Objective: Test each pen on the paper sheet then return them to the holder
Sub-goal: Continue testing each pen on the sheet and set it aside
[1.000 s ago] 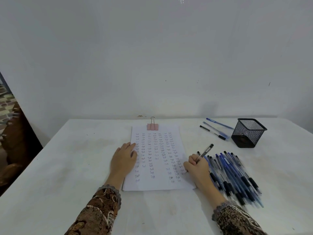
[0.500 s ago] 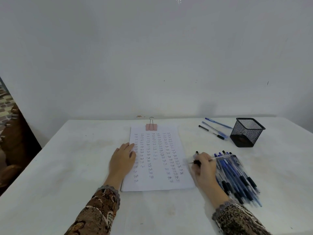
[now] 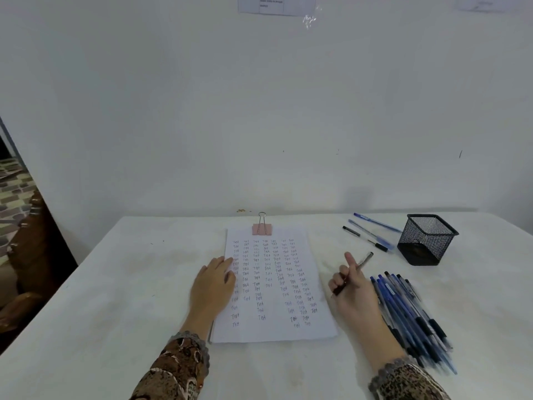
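A white paper sheet (image 3: pixel 274 284) covered in columns of small handwritten words lies in the middle of the table, held at its top by a pink binder clip (image 3: pixel 262 228). My left hand (image 3: pixel 212 284) rests flat on the sheet's left edge. My right hand (image 3: pixel 353 287) hovers just right of the sheet, fingers closed on a pen (image 3: pixel 364 261) that points up and to the right. A pile of several blue and black pens (image 3: pixel 409 313) lies right of that hand. The black mesh holder (image 3: pixel 427 239) stands at the back right and looks empty.
Three more pens (image 3: pixel 370 233) lie left of the holder near the wall. The white table (image 3: pixel 115 298) meets a white wall at the back. Dark wooden furniture (image 3: pixel 26 269) stands beyond the table's left edge.
My right hand left the spot on the sheet where it wrote, went to the pen pile, and now holds a pen raised beside the sheet. The left hand stayed put.
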